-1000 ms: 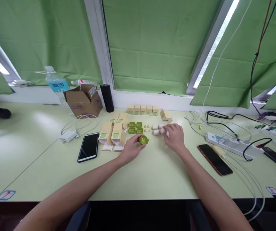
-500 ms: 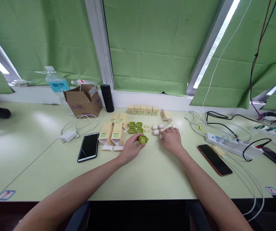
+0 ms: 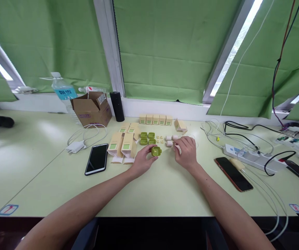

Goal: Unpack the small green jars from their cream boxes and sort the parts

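Observation:
Between the thumb and fingers of my left hand (image 3: 143,160) is a small green plastic case (image 3: 156,151), its open side facing up. My right hand (image 3: 187,152) is closed in a pinch on a white spool (image 3: 179,149), mostly hidden by the fingers. More white spools (image 3: 169,143) lie just left of that hand, with thin clear strands around them. Several green cases (image 3: 143,141) stand in two rows beyond my left hand. Tiny yellow clips (image 3: 161,141) lie between the cases and the spools.
Cream cartons (image 3: 127,144) lie left of the cases, with a row of small boxes (image 3: 156,119) behind. A phone (image 3: 96,159) and a brown cardboard box (image 3: 93,111) are on the left. Another phone (image 3: 233,173), a power strip (image 3: 252,158) and loose cables lie on the right.
My right hand has drawn its fingers into a pinch and pulled slightly back from the spools. The left hand keeps hold of the green case in nearly the same place.

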A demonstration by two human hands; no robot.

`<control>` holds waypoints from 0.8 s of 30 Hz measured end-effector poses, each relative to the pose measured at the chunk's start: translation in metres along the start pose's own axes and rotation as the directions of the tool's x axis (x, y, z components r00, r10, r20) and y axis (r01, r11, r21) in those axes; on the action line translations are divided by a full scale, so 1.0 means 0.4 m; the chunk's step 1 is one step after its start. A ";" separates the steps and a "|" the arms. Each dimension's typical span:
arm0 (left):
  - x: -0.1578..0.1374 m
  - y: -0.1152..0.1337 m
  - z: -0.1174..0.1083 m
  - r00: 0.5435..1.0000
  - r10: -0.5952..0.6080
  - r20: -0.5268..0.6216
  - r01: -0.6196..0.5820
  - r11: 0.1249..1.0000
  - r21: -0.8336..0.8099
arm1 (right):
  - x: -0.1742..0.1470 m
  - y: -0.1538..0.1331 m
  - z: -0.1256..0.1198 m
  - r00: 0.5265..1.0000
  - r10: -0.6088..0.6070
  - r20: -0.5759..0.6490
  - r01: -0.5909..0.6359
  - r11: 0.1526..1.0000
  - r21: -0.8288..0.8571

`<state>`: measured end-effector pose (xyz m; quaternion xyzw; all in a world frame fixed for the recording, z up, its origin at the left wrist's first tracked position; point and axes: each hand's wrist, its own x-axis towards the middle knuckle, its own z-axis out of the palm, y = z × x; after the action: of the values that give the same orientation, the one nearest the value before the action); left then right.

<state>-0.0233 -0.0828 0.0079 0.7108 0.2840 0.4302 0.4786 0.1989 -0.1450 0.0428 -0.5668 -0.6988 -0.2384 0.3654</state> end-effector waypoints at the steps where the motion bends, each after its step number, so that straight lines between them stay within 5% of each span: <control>1: -0.001 0.003 0.000 1.000 0.004 0.006 -0.004 1.000 -0.016 | -0.006 -0.019 0.003 1.000 -0.015 -0.017 0.015 0.999 0.051; 8: -0.007 0.020 -0.004 0.998 0.048 0.052 -0.049 0.999 0.024 | -0.050 -0.124 0.028 0.988 -0.098 0.116 0.066 0.965 0.254; 17: -0.009 -0.003 -0.004 0.992 0.099 0.075 -0.103 0.993 0.051 | -0.054 -0.093 0.047 0.985 -0.098 0.141 0.028 0.904 0.426; 21: -0.014 0.006 0.000 0.994 0.092 0.058 -0.094 0.995 0.029 | -0.056 -0.101 0.056 0.980 -0.028 0.199 -0.097 0.802 0.589; 24: -0.016 0.012 0.004 0.994 0.108 0.020 -0.108 0.994 0.000 | -0.054 -0.106 0.061 0.957 0.107 0.269 -0.274 0.632 0.725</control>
<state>-0.0247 -0.0906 0.0100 0.7296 0.2406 0.4482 0.4571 0.1542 -0.1503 0.0143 -0.4552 -0.7029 0.1723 0.5187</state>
